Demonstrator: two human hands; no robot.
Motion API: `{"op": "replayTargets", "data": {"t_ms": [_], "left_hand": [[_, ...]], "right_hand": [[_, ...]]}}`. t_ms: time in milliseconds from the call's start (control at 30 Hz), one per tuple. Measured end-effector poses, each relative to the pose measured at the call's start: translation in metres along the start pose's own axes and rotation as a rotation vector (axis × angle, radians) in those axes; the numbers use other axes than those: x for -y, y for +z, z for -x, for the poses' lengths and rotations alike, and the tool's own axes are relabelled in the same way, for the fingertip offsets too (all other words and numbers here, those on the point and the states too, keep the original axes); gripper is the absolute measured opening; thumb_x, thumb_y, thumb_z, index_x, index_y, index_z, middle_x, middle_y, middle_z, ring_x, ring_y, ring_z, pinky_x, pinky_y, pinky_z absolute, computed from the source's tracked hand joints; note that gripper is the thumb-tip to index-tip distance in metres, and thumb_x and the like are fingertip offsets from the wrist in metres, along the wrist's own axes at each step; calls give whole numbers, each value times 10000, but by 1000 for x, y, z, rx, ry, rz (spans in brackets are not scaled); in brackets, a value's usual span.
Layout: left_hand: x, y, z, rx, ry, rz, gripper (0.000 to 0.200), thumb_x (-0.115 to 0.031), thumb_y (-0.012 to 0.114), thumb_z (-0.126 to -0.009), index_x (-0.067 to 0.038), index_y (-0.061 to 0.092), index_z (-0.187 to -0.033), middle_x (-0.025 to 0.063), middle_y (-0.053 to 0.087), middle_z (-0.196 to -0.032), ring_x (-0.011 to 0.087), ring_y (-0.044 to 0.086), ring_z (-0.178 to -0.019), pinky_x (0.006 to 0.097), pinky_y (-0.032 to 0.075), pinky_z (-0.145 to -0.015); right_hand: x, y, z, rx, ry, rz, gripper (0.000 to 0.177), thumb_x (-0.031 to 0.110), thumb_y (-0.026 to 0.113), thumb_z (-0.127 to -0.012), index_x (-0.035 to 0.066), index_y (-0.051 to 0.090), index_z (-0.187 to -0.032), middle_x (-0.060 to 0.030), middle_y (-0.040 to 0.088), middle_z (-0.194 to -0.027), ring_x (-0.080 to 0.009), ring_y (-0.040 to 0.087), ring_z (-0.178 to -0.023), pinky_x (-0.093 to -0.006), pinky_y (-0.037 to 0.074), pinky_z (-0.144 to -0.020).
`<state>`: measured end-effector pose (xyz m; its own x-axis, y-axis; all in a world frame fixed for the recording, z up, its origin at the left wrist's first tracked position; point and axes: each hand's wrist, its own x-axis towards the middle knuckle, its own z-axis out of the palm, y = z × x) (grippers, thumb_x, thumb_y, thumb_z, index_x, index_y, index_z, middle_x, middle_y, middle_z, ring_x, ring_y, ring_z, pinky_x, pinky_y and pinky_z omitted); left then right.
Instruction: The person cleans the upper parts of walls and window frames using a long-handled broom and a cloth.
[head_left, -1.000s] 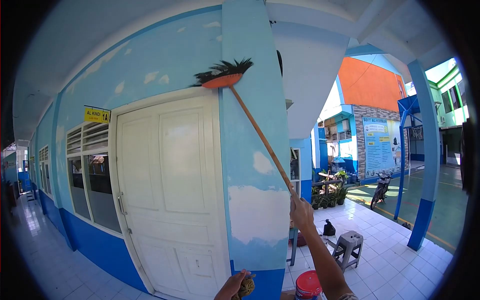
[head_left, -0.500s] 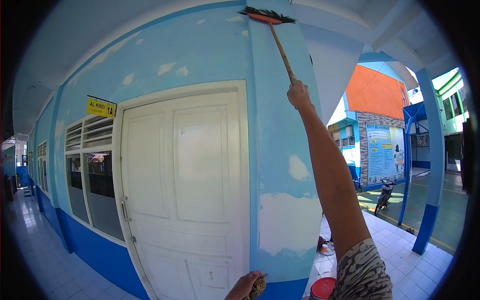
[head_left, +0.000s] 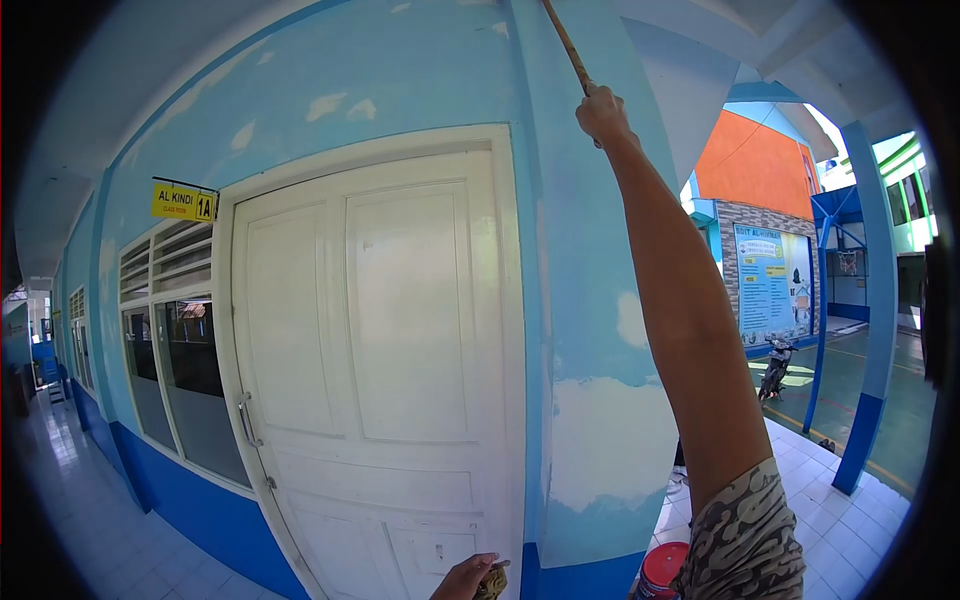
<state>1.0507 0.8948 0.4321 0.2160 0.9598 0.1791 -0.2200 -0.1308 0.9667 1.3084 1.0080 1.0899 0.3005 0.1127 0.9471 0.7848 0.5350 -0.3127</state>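
My right hand is raised high, its fingers wrapped round the wooden handle of a broom. The handle runs up and out of the top of the view, so the broom's head is hidden. Behind it stands the light blue pillar, with pale patches where the paint differs. Low in the view, in front of the white door, my left hand is closed on a crumpled olive-brown cloth, only partly visible.
A bucket with a red lid stands on the white tiles by the pillar. Left of the door are a louvred window and a yellow sign. A blue post and a parked motorbike are at the right.
The broom has gone upward with my right hand, and its orange head with dark bristles has left the view. My left hand sits slightly lower and further left. The view has shifted.
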Motion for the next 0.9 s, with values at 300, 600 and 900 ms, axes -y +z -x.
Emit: {"op": "replayTargets", "data": {"t_ms": [300, 600, 900], "left_hand": [[49, -13, 3, 109, -54, 133, 530, -507, 482, -1009, -65, 584, -1282, 9, 528, -644, 100, 386, -384, 258, 352, -346], [60, -46, 41, -109, -114, 73, 555, -525, 498, -999, -36, 604, -1241, -15, 467, -593, 78, 411, -467, 232, 351, -412], [29, -123, 112, -145, -159, 208, 426, -465, 506, -1014, -130, 457, -756, -24, 335, -522, 89, 262, -385, 274, 269, -364]], "right_hand": [[45, 85, 97, 226, -172, 46, 468, 103, 455, -955, 72, 465, -1423, -251, 638, -1141, -419, 626, -1087, -488, 524, -932], [-15, 82, 193, 368, -313, 171, 472, 202, 514, -993, 299, 465, -1452, -257, 668, -834, -460, 651, -784, -556, 525, -745], [46, 163, 172, 154, -45, -6, 490, 135, 461, -982, 109, 422, -1470, -274, 674, -1006, -451, 657, -939, -520, 533, -823]]}}
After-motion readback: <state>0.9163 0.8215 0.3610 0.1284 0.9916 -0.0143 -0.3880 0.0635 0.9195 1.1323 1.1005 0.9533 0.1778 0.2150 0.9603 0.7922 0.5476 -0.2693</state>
